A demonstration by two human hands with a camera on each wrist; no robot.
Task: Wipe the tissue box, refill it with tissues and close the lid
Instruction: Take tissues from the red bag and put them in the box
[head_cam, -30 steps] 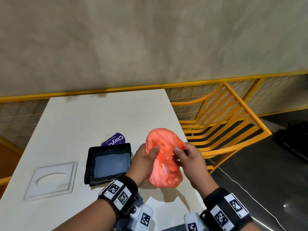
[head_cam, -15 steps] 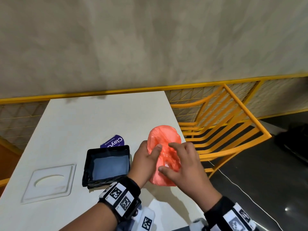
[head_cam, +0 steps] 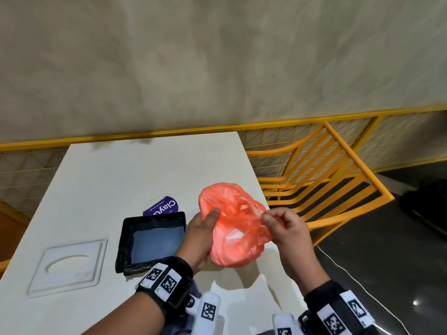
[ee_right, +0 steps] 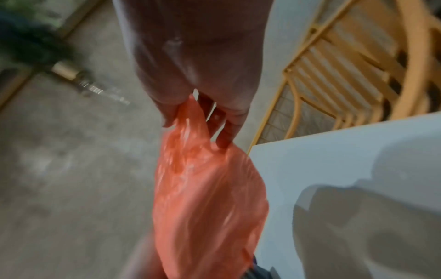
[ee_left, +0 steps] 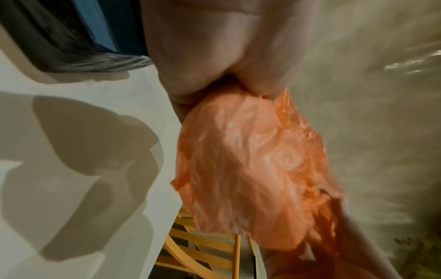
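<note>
Above table (head_cam: 116,180), crinkly orange bag (head_cam: 232,247), perhaps tissues inside

Hidden, cropped and blurred parts

The purple packet (head_cam: 162,207), at twelve o'clock from the black box (head_cam: 152,240), is half covered by it, cutting off its print. The left hand's (head_cam: 198,240) fingers lie behind the orange bag (head_cam: 233,228), whose contents show only as white patches. Both wrist views are smeared.

lid (head_cam: 67,267) left of box (head_cam: 152,240) on table (head_cam: 145,170); bag (head_cam: 233,226) right of box; chair (head_cam: 321,177) right of table.
</note>
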